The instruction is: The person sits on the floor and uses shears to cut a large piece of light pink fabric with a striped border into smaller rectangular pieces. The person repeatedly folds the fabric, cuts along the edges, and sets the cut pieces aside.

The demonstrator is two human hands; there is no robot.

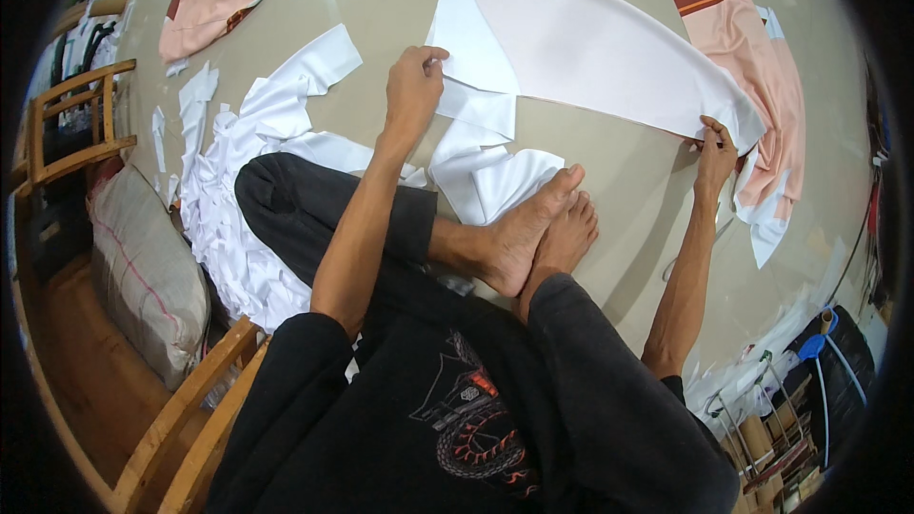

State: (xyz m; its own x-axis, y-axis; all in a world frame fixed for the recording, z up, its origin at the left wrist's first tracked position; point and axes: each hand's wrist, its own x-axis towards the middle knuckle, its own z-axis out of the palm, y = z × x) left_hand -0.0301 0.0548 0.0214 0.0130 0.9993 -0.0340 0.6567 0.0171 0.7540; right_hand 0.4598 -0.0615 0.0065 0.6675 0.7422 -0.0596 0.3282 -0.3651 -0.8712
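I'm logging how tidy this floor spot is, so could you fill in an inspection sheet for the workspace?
Surface: glossy tiled floor, light beige.
Job's things: pale cloth with a white area along its left side; its right corner reaches the striped peach cloth.
Clutter: heap of white scraps left of the legs; white strip by the feet; another peach cloth at upper left.
Hands: left hand pinches the pale cloth's left edge; right hand pinches its lower right edge.
Cables: none that can be made out for certain.
Surroundings: wooden frame and stuffed sack at left; black bag at lower right.
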